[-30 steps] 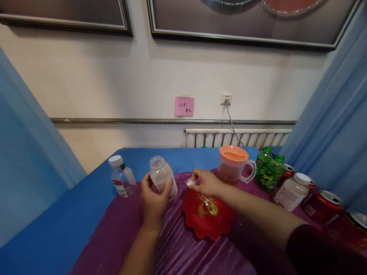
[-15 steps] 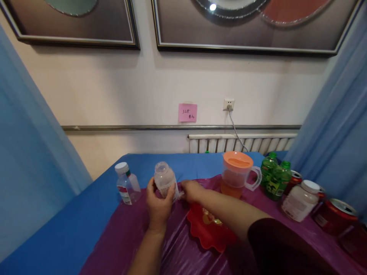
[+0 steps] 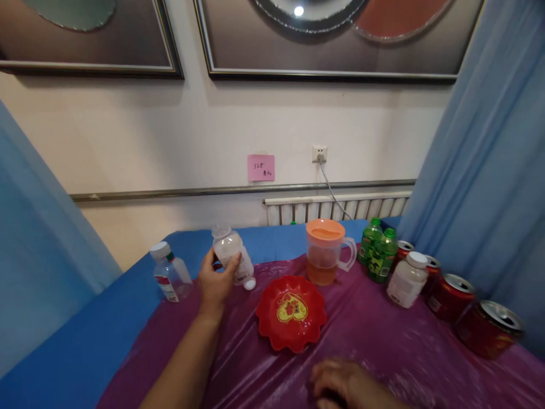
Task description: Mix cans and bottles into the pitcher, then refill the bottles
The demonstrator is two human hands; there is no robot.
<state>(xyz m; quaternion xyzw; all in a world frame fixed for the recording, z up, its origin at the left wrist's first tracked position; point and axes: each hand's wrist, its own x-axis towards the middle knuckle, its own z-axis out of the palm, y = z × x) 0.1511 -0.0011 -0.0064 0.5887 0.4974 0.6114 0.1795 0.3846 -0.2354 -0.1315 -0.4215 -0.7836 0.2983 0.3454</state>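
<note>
My left hand (image 3: 217, 281) is wrapped round a clear plastic bottle (image 3: 233, 253) with a white label. The bottle is tilted and its mouth is uncapped. A small white cap (image 3: 250, 283) lies on the purple cloth right by the bottle's base. At the lower edge, my right hand (image 3: 338, 380) is blurred, with its fingers loosely curled, a gap to the thumb and no object visible in it. Between the hands sits a red scalloped dish (image 3: 293, 315) with a yellow design. Left of the held bottle stands another clear bottle (image 3: 170, 272) with a white cap.
A jug (image 3: 323, 255) with an orange lid holds amber liquid behind the dish. To the right stand green bottles (image 3: 382, 258), a white-capped bottle (image 3: 407, 281) and several red cans (image 3: 450, 298). Purple plastic (image 3: 238, 363) covers part of the blue table cover (image 3: 80, 335).
My right hand has drawn back from beside the held bottle to the lower edge, uncovering the dish and the white cap. The view has shifted right.
</note>
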